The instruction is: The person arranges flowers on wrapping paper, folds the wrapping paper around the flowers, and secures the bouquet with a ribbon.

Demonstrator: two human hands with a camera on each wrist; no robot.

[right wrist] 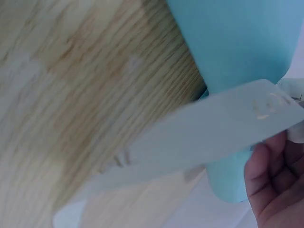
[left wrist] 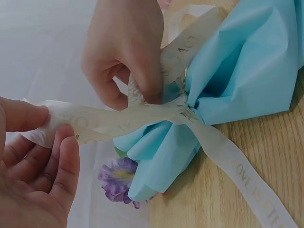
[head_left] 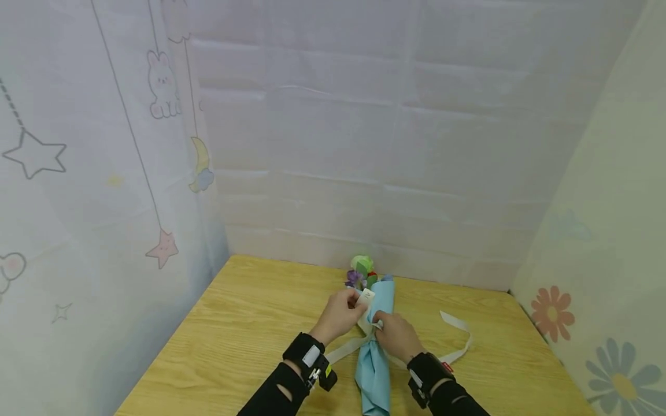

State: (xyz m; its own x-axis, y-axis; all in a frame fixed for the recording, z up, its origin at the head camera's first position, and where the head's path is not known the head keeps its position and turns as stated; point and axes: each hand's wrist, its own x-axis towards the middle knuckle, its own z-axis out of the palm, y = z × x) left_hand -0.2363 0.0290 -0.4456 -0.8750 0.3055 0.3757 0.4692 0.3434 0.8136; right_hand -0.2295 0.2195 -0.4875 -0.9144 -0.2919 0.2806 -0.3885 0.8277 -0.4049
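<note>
A small bouquet wrapped in light blue paper (head_left: 373, 375) lies on the wooden table, its paper gathered at a narrow waist. A cream ribbon (left wrist: 156, 113) with gold lettering runs round that waist. My left hand (head_left: 340, 315) pinches one length of it between thumb and fingers, drawn out from the knot, as the left wrist view shows. Close beside the knot, my right hand (left wrist: 126, 47) pinches a folded part of the ribbon. Another length of ribbon (right wrist: 204, 133) trails past the right hand. Purple (left wrist: 118, 180) and green flowers (head_left: 362, 264) poke out of the far end.
Long ribbon tails lie on the table (head_left: 250, 323), one curling out to the right (head_left: 458, 335). A pale cloth backdrop (head_left: 333, 144) stands behind the table, with printed side cloths at left and right. Both wrists carry black straps with cameras.
</note>
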